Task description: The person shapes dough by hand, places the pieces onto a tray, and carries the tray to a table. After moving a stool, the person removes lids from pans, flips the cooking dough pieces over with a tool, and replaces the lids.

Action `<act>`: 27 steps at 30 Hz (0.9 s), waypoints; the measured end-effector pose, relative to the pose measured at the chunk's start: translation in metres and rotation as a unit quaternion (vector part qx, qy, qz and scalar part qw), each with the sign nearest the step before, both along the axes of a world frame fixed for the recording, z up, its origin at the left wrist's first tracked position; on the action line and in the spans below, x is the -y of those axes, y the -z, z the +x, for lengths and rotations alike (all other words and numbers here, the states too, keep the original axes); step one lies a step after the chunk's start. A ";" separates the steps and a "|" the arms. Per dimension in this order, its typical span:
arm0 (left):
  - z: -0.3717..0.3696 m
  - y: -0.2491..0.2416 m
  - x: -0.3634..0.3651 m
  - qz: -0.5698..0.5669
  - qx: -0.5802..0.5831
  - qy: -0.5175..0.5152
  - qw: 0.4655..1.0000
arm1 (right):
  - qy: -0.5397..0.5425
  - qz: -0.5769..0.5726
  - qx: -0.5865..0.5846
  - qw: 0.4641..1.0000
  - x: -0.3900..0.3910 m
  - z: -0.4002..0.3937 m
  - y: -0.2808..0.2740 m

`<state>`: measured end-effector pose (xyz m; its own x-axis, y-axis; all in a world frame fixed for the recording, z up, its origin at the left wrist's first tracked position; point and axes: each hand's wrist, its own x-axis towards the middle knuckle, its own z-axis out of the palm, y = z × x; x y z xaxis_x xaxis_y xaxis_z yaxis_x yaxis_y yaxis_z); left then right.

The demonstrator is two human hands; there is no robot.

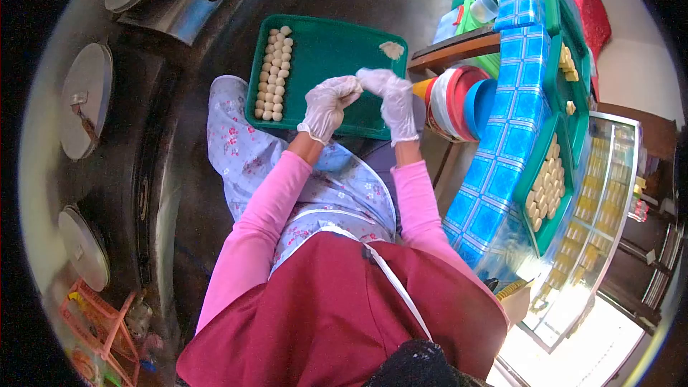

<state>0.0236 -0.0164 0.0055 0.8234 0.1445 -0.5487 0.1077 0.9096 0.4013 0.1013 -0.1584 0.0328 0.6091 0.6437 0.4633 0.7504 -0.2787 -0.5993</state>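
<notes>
A green tray (330, 50) lies in front of me, over my lap. Several small pale dough balls (273, 75) stand in close rows along its left side. A flattened lump of pale dough (391, 50) sits in its far right corner. My left hand (328, 106), in a thin white glove, is closed with the fingertips pinched together above the tray. Close beside it, my gloved right hand (393, 100) has its fingers bent in toward the left fingertips and looks slightly blurred. Whatever is between the fingers is hidden.
On the right, a table with a blue checked cloth (487, 179) carries green trays of pale pieces (547, 185). Red and blue tubs (476, 104) stand beside it. Round metal lids (87, 100) line the left side, with an orange basket (107, 330) below.
</notes>
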 end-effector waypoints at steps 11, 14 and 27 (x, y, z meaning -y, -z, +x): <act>-0.002 -0.001 -0.018 -0.095 0.092 -0.026 0.991 | 0.236 -0.356 0.211 0.879 -0.019 0.090 0.082; -0.005 -0.013 -0.016 -0.033 0.093 -0.041 0.994 | 0.222 -0.386 0.235 0.864 -0.019 0.095 0.092; -0.009 0.012 -0.018 0.167 0.013 0.003 0.986 | -0.003 0.190 -0.650 0.736 -0.016 0.008 0.001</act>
<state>0.0147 0.0015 -0.0064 0.8378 0.3080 -0.4507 0.0990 0.7262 0.6803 0.1088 -0.1424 0.0317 0.6945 0.6228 -0.3602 -0.5248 0.0960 -0.8458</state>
